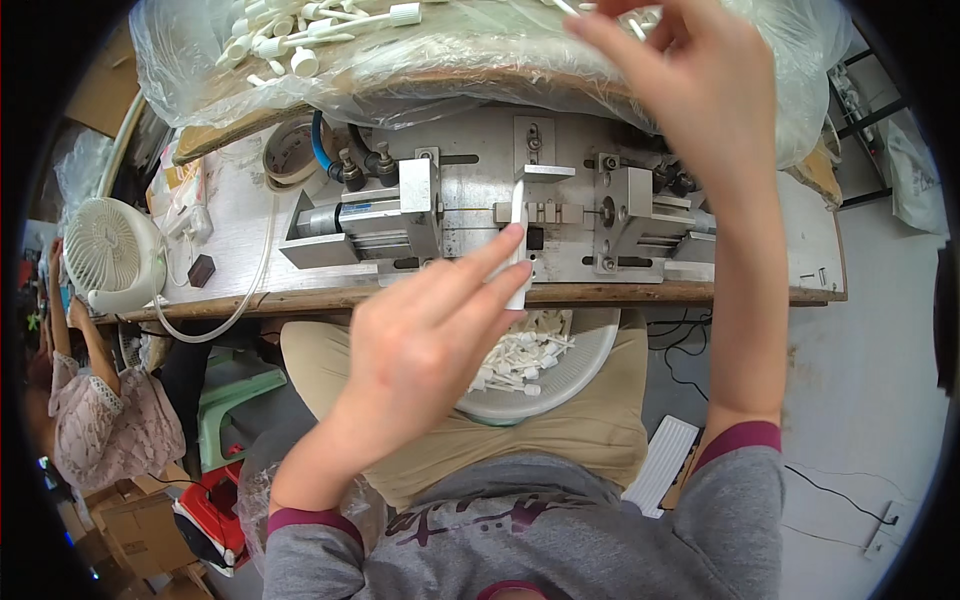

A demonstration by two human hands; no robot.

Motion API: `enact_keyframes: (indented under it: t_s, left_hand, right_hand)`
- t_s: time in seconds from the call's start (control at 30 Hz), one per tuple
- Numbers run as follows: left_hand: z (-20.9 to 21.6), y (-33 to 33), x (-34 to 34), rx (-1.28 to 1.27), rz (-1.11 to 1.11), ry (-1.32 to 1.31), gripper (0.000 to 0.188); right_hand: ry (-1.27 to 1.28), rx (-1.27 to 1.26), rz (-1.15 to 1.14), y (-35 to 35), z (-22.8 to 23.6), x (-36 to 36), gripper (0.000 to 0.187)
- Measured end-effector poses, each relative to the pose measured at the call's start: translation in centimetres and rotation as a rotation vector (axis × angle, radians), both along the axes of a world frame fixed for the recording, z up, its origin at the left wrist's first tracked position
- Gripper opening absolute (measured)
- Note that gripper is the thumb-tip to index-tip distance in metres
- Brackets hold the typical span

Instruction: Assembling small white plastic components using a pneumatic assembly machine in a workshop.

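My left hand (pixel 420 335) is closed on a white plastic stick with a cap-like lower end (pixel 519 245). The piece stands nearly upright in the view at the middle of a metal clamping fixture (pixel 545 213), its tip near a small bracket (pixel 545 173). Reaching far right, my right hand (pixel 705 90) has its fingers bent over the plastic-covered heap. A thin white stick (pixel 566 7) shows at its fingertips; the rest of that grip is cut off by the upper edge. Loose white capped sticks (pixel 300 40) lie heaped at the far left.
Metal cylinder units (pixel 375 220) flank the fixture on the white bench. A bowl (pixel 590 380) of white pieces rests on my lap. A fan (pixel 115 252) and a tape roll (pixel 292 152) stand left. Another person's sleeve (pixel 115 420) shows at far left.
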State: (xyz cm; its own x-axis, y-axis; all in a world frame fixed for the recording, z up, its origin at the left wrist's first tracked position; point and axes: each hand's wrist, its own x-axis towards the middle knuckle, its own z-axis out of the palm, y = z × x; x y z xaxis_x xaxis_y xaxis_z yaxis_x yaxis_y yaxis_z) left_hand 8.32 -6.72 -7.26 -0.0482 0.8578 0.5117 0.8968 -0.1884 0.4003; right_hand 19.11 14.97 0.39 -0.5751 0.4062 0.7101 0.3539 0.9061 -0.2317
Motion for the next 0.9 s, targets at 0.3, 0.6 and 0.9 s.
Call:
enact_keyframes:
  t_s: [0.3,0.6,0.9]
  left_hand:
    - [-2.4,2.0,1.7,-0.117,0.098,0.308,0.029]
    - [-2.3,2.9,1.9,-0.142,0.109,0.282,0.023]
    - [3.8,4.5,-3.3,0.051,0.031,0.085,0.024]
  right_hand:
    - [-0.386,-0.079,-0.106,5.9,0.1,-6.2,0.019]
    - [0.262,-0.16,0.314,-0.1,-2.7,-1.3,0.017]
    - [0.001,-0.222,0.231,-8.0,-7.8,6.5,0.036]
